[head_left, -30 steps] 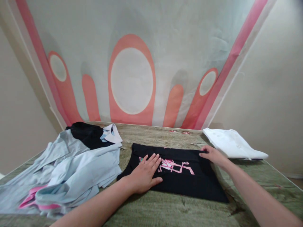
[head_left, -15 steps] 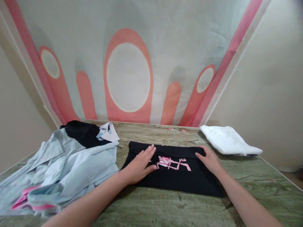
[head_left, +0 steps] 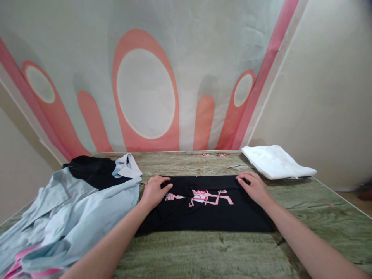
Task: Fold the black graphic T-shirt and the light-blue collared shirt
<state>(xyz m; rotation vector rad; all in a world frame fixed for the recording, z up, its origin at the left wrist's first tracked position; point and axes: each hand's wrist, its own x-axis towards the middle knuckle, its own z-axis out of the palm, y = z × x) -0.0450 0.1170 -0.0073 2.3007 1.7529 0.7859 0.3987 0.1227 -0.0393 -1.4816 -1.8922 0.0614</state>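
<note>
In the head view, the black garment (head_left: 209, 221) lies short of the far edge of the tabletop (head_left: 186, 255), touched by the left hand (head_left: 153, 191), thumb slightly parted from fingers, and the right hand (head_left: 255, 189), fingertips nearly meeting — any pinch, I cannot tell.

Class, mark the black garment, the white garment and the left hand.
Black garment (head_left: 203, 215), head view: plain cloth of its near half.
White garment (head_left: 276, 163), head view: middle of its top face.
Left hand (head_left: 154, 190), head view: back of the hand.
</note>
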